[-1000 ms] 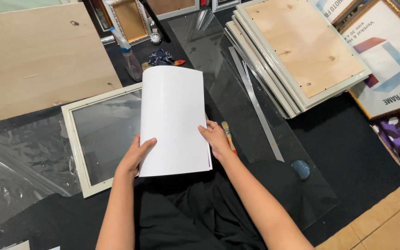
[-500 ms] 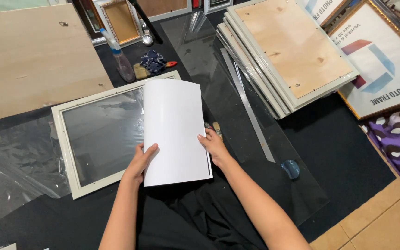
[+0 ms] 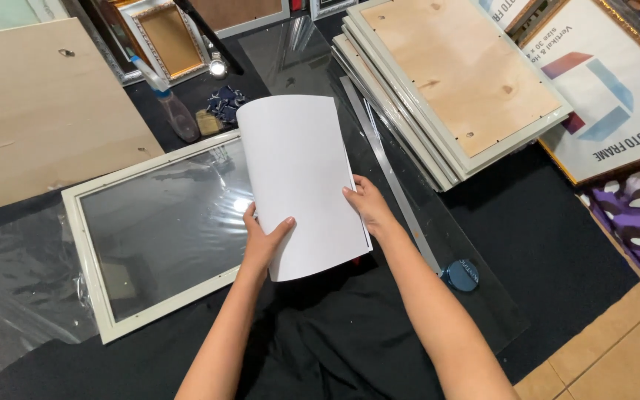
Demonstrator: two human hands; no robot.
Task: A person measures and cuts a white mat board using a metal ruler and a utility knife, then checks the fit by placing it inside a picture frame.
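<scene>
A curled white sheet of paper (image 3: 301,178) is held up in front of me over the floor. My left hand (image 3: 263,237) grips its lower left edge with the thumb on top. My right hand (image 3: 368,207) holds its right edge. Below and to the left of the sheet lies a white picture frame (image 3: 83,252) with a shiny glass pane, flat on black cloth (image 3: 350,341).
A stack of white frames with plywood backs (image 3: 453,81) lies at the upper right, with a long metal ruler (image 3: 394,178) on a clear pane beside it. A plywood board (image 3: 38,111), spray bottle (image 3: 175,111), crumpled clear plastic film (image 3: 16,296) and a printed poster (image 3: 609,96) surround the spot.
The view has shifted a little; both hands keep hold of the white sheet, which now sits slightly further right and lower over the frame's right edge.
</scene>
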